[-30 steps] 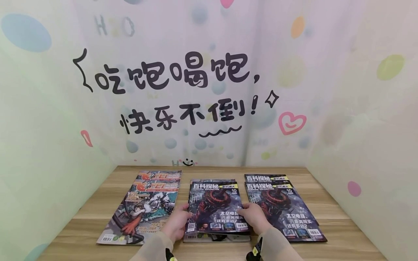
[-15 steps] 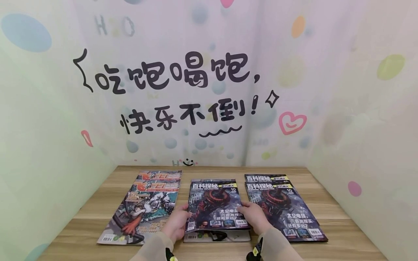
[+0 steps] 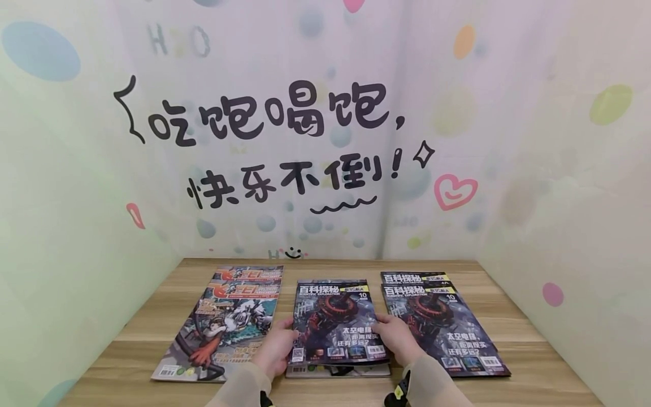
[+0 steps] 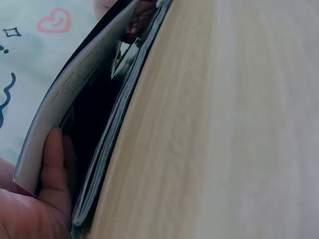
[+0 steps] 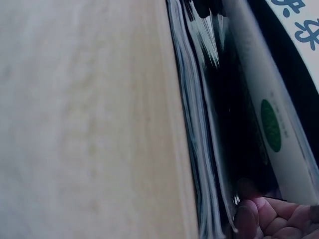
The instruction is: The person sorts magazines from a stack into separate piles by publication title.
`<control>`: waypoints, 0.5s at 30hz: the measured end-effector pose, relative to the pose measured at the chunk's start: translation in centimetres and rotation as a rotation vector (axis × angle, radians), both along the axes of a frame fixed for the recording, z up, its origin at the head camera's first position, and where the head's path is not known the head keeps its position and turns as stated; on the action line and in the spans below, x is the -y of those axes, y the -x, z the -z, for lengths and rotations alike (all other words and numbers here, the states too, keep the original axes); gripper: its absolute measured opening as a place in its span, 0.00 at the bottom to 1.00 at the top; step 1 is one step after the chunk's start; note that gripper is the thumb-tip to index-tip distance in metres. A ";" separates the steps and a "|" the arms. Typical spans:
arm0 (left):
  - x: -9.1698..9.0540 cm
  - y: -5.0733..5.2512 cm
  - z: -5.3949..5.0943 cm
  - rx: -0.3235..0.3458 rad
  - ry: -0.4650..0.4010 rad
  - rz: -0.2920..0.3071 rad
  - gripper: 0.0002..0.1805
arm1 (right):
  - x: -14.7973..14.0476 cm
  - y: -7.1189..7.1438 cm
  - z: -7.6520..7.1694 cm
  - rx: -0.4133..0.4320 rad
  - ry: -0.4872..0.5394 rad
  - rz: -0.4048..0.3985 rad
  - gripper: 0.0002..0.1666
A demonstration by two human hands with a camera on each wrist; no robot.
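Note:
In the head view a dark science magazine (image 3: 335, 325) lies in the middle, tilted slightly above other magazines (image 3: 338, 371) under it. The left hand (image 3: 274, 346) grips its left edge and the right hand (image 3: 399, 339) its right edge. A gap shows beneath the held magazine in the left wrist view, where fingers (image 4: 54, 172) reach under the cover. Curled fingers of the right hand also show below its edge in the right wrist view, close to the pages (image 5: 197, 129) of the lower magazines.
On the left lie overlapping comic-style magazines (image 3: 224, 333). To the right overlap dark magazines (image 3: 447, 333) with the same cover as the held one. The wooden table (image 3: 147, 322) meets printed curtain walls (image 3: 325, 226) at the back and sides.
The near edge of the held magazine rose a little, then came down slightly. Both hands keep their grip at the sides, and the side piles stay put.

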State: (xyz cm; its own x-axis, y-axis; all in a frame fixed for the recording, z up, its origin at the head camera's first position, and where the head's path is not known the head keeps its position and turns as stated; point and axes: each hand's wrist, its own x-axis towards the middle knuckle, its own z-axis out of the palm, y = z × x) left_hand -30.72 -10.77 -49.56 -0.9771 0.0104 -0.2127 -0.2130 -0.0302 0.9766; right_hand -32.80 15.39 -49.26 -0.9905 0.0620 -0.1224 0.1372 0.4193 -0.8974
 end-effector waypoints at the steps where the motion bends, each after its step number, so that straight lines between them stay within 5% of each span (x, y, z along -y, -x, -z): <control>1: -0.1 0.0 -0.1 -0.007 0.016 -0.003 0.30 | 0.0 0.0 0.0 0.000 -0.001 -0.002 0.27; 15: -0.5 -0.3 -0.4 -0.081 0.201 -0.045 0.30 | 0.0 -0.2 -0.1 -0.017 0.003 -0.019 0.27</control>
